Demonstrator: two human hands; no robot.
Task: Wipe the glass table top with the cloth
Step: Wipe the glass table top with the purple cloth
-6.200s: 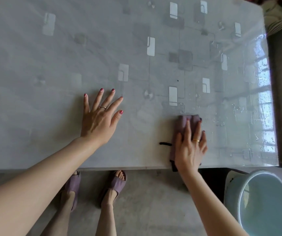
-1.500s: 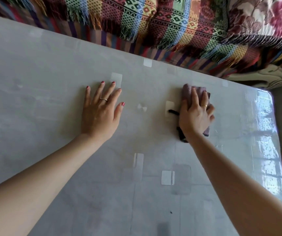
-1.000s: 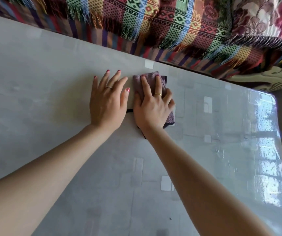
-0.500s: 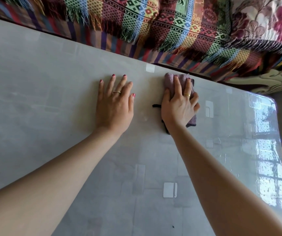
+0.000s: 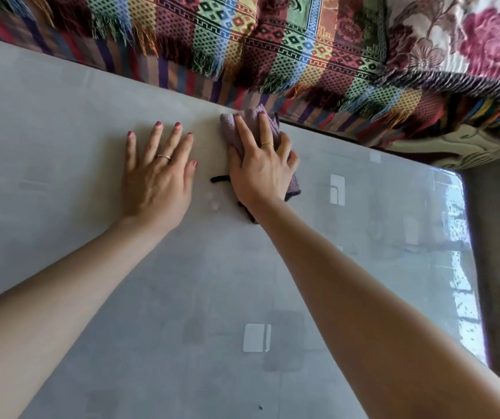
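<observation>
The glass table top [image 5: 61, 122] fills most of the head view, grey with pale square reflections. A folded mauve cloth [image 5: 230, 125] with a black loop lies at the table's far edge. My right hand [image 5: 260, 167] presses flat on the cloth, fingers stretched over it, and covers most of it. My left hand [image 5: 158, 179] rests flat on the bare glass just left of the cloth, fingers spread, holding nothing. Both forearms reach in from the bottom of the frame.
A sofa draped in a multicoloured fringed throw [image 5: 242, 49] runs right behind the table's far edge. A floral cushion [image 5: 469, 40] lies at the top right. Bright window glare with water streaks [image 5: 460, 267] covers the table's right side, beside its right edge.
Over the last second my right hand slid the cloth right, then pushed it up to the table's far edge. My left hand stayed flat on the glass.
</observation>
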